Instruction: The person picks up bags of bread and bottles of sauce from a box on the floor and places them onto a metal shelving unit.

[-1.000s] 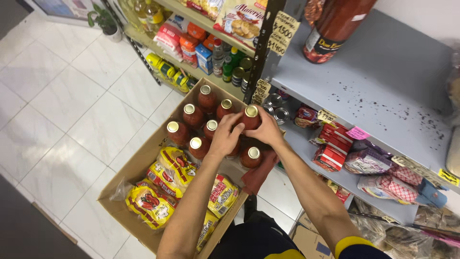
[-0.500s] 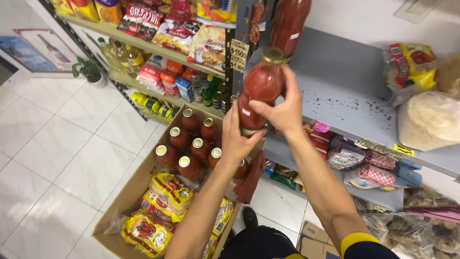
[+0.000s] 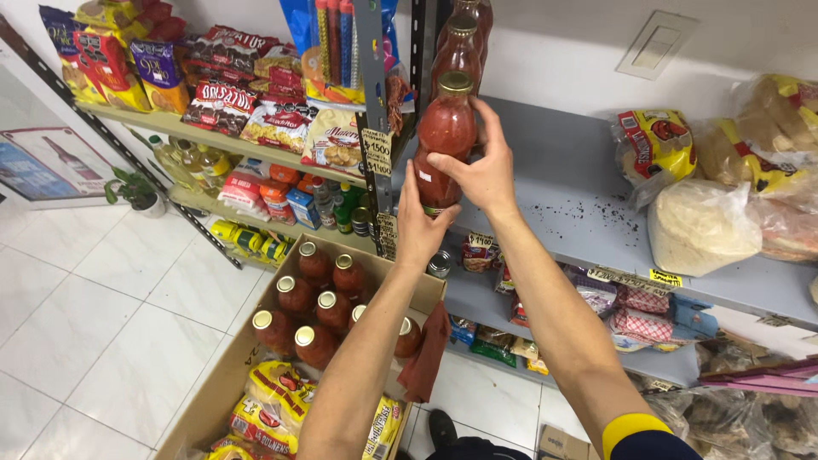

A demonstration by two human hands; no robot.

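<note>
**Glass bottle held high over a full box**

Both hands are closed on one red sauce bottle (image 3: 443,140) with a gold cap, held upright at the front edge of the grey shelf (image 3: 588,183). The right hand (image 3: 481,170) wraps the bottle's upper body from the side; the left hand (image 3: 419,226) cups it from below and behind, near the base.

The bottle looks like smooth glass (a slippery thing if the fingers loosen), and it hangs almost straight above the open cardboard box (image 3: 426,294), where more capped bottles (image 3: 317,298) stand close together. A slip here would likely send glass onto glass. The bottle could also knock the two bottles already on the shelf (image 3: 460,43) just behind it.

A metal shelf upright (image 3: 375,102) with price tags stands just left of the bottle and narrows the way in. Yellow snack packets (image 3: 277,400) lie in the box's near end; bagged goods (image 3: 703,226) sit further right on the shelf.
</note>
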